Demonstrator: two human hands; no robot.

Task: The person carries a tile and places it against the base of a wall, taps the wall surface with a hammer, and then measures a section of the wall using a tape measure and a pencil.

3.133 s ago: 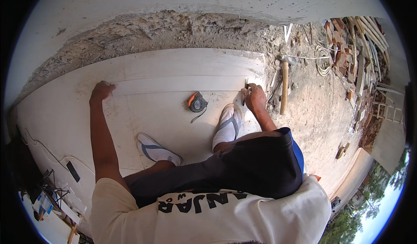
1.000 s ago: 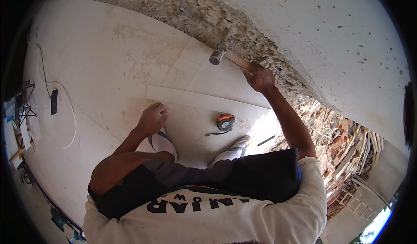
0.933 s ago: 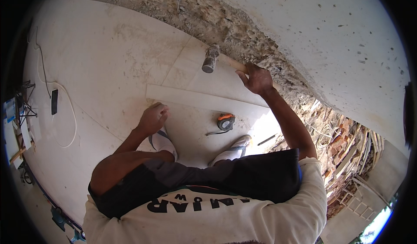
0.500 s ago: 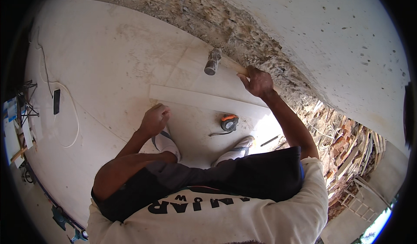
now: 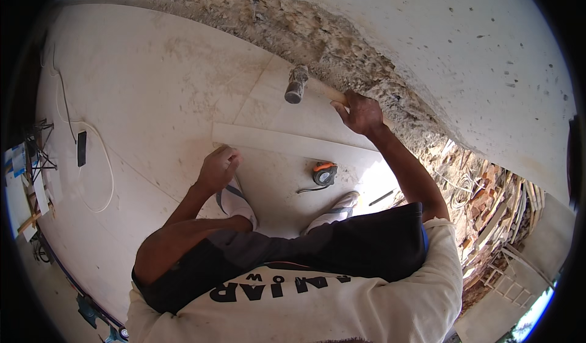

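The right hand [image 5: 363,112] is wrapped around the pale wooden handle of a hammer with a dusty grey cylindrical metal head [image 5: 296,89], its thumb lying along the near side. Gripping behind the head, with the handle running back beneath the palm, probably gives close control over where the head points; whether that head touches the floor or is held just above it, I cannot tell. The left hand [image 5: 218,169] has its fingers curled in beside the left end of a long, flat, white strip [image 5: 293,141]; whether it pinches something small is hidden. That hand seems placed to stay near the strip's end, out of line with the hammer. The strip lies flat across the large off-white floor tiles [image 5: 152,86], between the hammer and the person's feet, perhaps so that both hands reach it easily. Just below it sits a black and orange tape measure [image 5: 325,175], its dark strap trailing left, between the left foot in a white sock and grey-strapped sandal [image 5: 237,201] and the similarly clad right foot [image 5: 336,211]. Beyond the hammer, a rough, broken strip of rubble and plaster [image 5: 342,56] borders the speckled pale wall [image 5: 464,68] and likely limits the right arm's room. A thin dark rod [image 5: 381,197] lies beside the right foot, while a black phone [image 5: 82,149] and a white cable [image 5: 112,172] lie well apart, off to the left.
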